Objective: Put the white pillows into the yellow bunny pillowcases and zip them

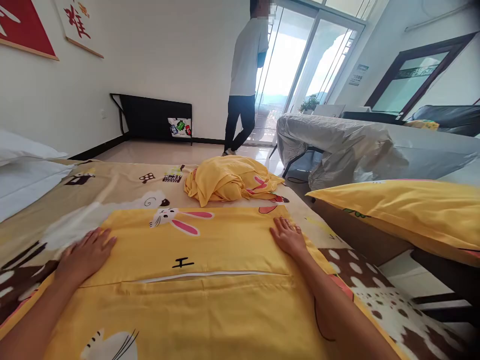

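A yellow pillowcase (232,240) with a printed rabbit lies spread flat on the patterned bed sheet (123,185). A pale slit (210,274) runs across it from side to side. My left hand (87,250) rests flat at its far left corner, fingers stretched out. Near the far right corner, my right hand (288,236) lies palm down on the cloth with its fingers spread. Neither hand grips anything. Just beyond the pillowcase sits a crumpled heap of yellow cloth (234,180).
A yellow pillow (408,210) is at the right, beside the bed. White bedding (30,175) lies at the left edge. Past the bed stand a plastic-covered table (423,140), a black folded frame (153,120) against the wall, and a person (245,65) near the glass doors.
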Action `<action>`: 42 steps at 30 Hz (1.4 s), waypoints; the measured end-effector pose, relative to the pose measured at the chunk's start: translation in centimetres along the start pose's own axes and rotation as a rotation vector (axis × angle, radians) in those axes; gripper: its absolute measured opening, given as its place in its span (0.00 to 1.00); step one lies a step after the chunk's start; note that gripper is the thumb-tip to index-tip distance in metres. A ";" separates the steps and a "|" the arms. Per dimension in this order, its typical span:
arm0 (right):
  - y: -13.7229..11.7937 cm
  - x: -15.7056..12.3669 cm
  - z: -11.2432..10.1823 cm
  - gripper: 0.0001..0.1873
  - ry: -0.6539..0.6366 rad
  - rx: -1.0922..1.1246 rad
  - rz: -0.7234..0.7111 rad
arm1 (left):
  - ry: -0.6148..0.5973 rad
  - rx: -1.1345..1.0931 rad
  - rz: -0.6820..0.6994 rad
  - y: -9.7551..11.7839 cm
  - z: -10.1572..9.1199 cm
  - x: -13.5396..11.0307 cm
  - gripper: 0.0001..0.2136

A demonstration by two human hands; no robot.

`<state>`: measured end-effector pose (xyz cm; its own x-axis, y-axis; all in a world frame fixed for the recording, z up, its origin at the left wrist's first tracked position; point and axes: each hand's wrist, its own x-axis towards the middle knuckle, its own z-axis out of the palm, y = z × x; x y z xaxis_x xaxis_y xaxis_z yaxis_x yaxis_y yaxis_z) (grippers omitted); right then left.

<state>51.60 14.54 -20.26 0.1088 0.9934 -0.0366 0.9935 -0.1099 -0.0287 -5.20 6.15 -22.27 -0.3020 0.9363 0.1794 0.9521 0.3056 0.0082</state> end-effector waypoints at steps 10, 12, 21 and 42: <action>-20.6 -2.6 0.9 0.26 0.068 0.110 -0.520 | -0.150 -0.141 0.473 19.9 -1.8 0.3 0.26; -23.1 -3.0 1.4 0.26 0.045 0.135 -0.600 | -0.192 -0.173 0.483 21.9 -0.5 0.7 0.25; -5.8 3.5 1.5 0.32 -0.045 0.099 -0.182 | -0.194 -0.110 0.010 5.7 0.7 4.6 0.30; -24.5 -8.6 2.7 0.25 0.053 0.368 -1.004 | -0.317 -0.354 0.537 19.6 1.1 3.8 0.26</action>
<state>26.20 8.61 -21.94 -0.7432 0.6337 0.2146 0.5590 0.7644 -0.3214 12.26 15.91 -22.52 0.2648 0.9632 -0.0457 0.9151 -0.2360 0.3269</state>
